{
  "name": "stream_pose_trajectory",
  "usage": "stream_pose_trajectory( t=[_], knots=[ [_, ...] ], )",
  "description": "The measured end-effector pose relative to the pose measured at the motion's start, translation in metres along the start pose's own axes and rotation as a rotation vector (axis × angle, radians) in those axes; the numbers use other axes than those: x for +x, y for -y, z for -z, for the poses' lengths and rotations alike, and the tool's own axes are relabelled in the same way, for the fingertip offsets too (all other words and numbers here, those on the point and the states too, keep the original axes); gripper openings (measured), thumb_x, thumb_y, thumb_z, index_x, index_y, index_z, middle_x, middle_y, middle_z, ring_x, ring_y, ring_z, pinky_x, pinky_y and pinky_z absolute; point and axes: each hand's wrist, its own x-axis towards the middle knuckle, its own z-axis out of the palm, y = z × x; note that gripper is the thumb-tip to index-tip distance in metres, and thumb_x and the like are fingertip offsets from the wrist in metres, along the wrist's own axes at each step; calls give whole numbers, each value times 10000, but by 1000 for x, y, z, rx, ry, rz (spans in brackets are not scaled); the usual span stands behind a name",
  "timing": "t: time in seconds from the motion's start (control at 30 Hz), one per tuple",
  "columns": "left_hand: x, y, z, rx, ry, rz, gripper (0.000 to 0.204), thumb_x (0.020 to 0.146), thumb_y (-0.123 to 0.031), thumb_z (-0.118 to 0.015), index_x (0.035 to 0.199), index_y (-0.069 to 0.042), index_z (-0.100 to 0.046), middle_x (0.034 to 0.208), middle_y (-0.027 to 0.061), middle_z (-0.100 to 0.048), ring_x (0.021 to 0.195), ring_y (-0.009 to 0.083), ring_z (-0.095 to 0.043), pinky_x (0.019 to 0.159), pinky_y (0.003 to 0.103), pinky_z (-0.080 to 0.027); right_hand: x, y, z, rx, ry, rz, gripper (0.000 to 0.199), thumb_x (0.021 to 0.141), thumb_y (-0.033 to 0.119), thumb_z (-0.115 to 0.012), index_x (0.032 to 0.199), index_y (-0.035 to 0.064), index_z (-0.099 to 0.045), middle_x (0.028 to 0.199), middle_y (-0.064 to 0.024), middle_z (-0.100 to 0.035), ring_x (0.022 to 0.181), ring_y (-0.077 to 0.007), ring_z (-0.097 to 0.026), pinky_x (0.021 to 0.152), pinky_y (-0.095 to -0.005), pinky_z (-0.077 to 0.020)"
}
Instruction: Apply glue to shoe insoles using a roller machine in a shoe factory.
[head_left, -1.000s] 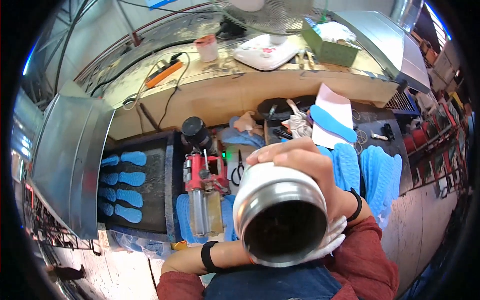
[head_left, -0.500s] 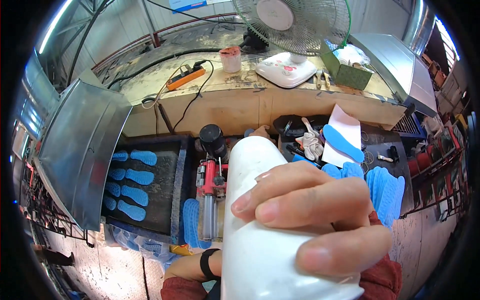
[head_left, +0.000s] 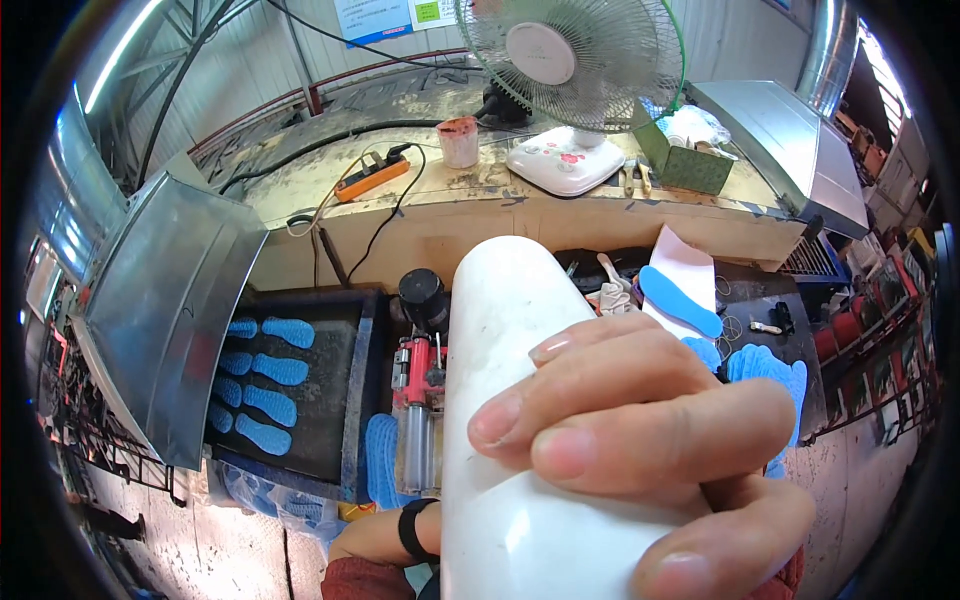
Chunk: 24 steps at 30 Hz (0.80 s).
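Note:
Close in front of me, a large smooth white cylinder (head_left: 525, 310) stands tilted, its exact kind unclear. My right hand (head_left: 640, 430) is closed round its right side, with the fingers curled over the front. My left forearm, with a black band (head_left: 412, 530) on it, runs in behind the cylinder from the lower left. My left hand itself is hidden there. Left of the cylinder are a red tool with a clear tube (head_left: 420, 385) and a black-lidded container (head_left: 425, 292). Blue insoles (head_left: 765, 370) are stacked on the right.
A dark tray (head_left: 335, 400) holds rows of blue insoles beside a metal hood (head_left: 165, 320). Across the back bench stand a fan (head_left: 560, 60), a stained cup (head_left: 459, 143), an orange power strip (head_left: 372, 178) and a green box (head_left: 690, 160). A flat blue insole (head_left: 680, 302) lies on white paper.
The cylinder's top has risen in view, and my right hand has shifted slightly right on it. Skin seen earlier behind the cylinder's top is now hidden. The background sits lower in view.

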Motion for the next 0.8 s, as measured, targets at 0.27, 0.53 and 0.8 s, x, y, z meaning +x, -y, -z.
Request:
stream_pose_trajectory(
  t=[0.27,0.53,0.8],
  knots=[
    [5,3,3,-19,-33,10,320,826,-118,-578,1133,-28,-585,1109,158,-599,1040,280,-567,903,375,-445,49,49,-6,-314,70,-757,360,817,144,-677,1102,14,-501,913,-265,-547,701,-330,-624,602,-351,-586],
    [4,2,6,-33,-53,48,305,824,-121,-582,1114,-27,-592,1086,156,-604,1008,280,-575,875,369,-454,54,56,7,-307,71,-702,361,819,151,-677,1107,26,-499,916,-260,-545,701,-328,-624,604,-350,-588],
    [6,5,8,-43,-83,69,289,823,-124,-586,1095,-26,-599,1064,155,-610,977,281,-583,847,362,-464,47,47,-3,-305,80,-633,362,821,157,-678,1111,37,-497,920,-255,-543,702,-326,-623,606,-348,-589]
  ],
)
